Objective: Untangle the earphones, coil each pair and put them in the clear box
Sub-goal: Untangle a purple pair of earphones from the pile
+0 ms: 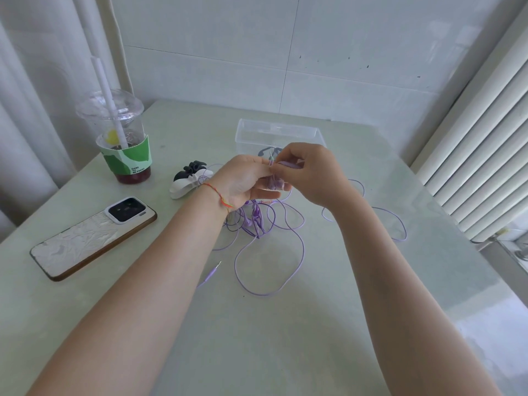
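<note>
Two hands, left hand [245, 178] and right hand [308, 172], pinch the limp purple cord [271, 252] mid-frame; light, snaggy, best held near the buds

The purple earphones [268, 238] lie tangled at table centre, cable loops spreading toward 3 and 6 o'clock, with the open clear box [278, 135] at 12 o'clock behind them.

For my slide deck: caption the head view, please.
Both hands, left and right, pinch tangled purple earphones before the clear box.
</note>
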